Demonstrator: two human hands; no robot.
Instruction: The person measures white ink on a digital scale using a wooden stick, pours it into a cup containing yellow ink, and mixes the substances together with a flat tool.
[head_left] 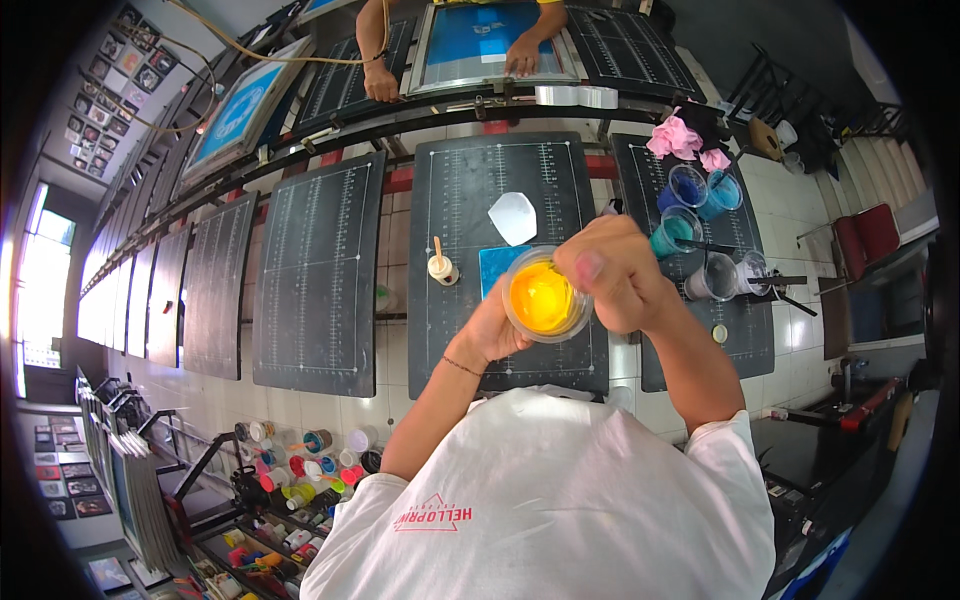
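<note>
A clear plastic cup with bright yellow ink in it is held over the black board in front of me. My left hand wraps round its left side. My right hand is closed in a fist at the cup's right rim, thumb towards me; whatever it grips is hidden. Under the cup's left edge shows a blue square. Beyond that lies a white, roughly cut piece. A small jar with a wooden stick standing in it is left of my left hand.
On the right-hand board stand plastic cups with blue, light blue and teal ink, clear cups, and crumpled pink paper. Across the rail, another person's hands rest at a framed screen. Several ink pots stand lower left.
</note>
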